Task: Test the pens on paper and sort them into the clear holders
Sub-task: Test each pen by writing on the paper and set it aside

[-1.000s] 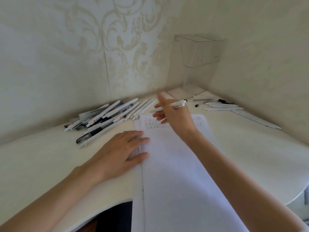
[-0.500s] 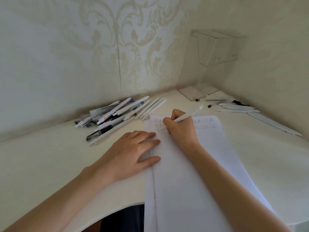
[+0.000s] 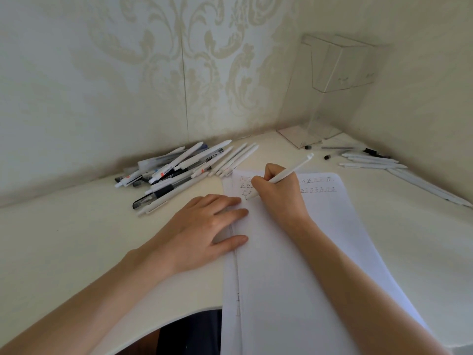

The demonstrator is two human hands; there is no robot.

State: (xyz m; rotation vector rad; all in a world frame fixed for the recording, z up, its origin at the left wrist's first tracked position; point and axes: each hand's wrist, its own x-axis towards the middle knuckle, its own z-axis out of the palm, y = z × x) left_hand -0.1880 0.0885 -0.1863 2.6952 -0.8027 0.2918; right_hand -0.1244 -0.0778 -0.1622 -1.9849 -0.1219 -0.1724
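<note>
Head view: we see the right hand (image 3: pixel 279 193) curled round a white pen (image 3: pixel 291 170). Its tip is down on the paper (image 3: pixel 294 252) near the top left, and the barrel sticks up and right out of the grip. Left hand (image 3: pixel 204 226) lies flat, fingers straight, pressing the paper's left edge. Pen pile (image 3: pixel 184 167) sits on the table (image 3: pixel 76 226) just left of the paper. Clear holder (image 3: pixel 340 67) stands in the far corner.

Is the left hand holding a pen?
No, the left hand lies flat with fingers on the paper; only the right hand grips a pen.
</note>
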